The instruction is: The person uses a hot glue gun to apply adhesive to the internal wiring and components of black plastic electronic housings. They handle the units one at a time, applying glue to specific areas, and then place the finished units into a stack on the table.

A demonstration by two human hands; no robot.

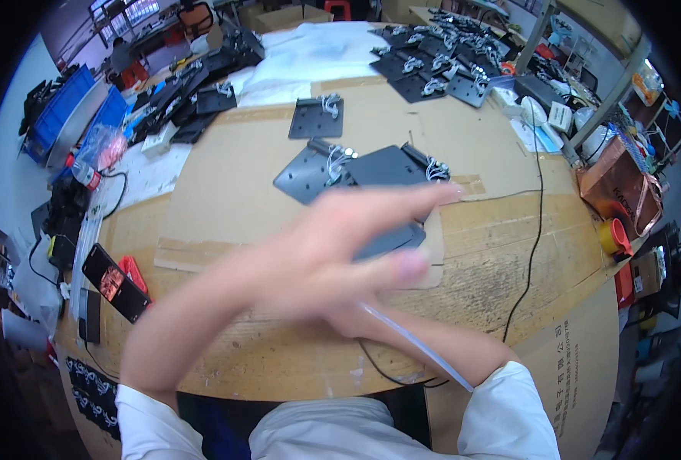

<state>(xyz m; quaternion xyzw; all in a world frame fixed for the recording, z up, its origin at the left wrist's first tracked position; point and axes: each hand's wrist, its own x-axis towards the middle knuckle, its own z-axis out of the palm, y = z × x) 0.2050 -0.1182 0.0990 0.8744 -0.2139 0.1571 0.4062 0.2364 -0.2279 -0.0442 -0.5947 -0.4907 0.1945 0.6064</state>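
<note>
My left hand reaches across the middle, blurred by motion, its index finger and thumb stretched apart and nothing visible between them. It covers most of my right hand, whose fingers are hidden. A thin clear plastic strip or tube runs along my right forearm; where its upper end goes is hidden. Just beyond my hands lie a dark flat panel with wires, another black panel and a partly covered dark panel. Farther off, a smaller black panel bears a white wire bundle.
Cardboard covers part of the wooden table. Piles of black panels stand at the back right and back left. A phone and red object lie at left. A black cable crosses the right side near a yellow-red tape roll.
</note>
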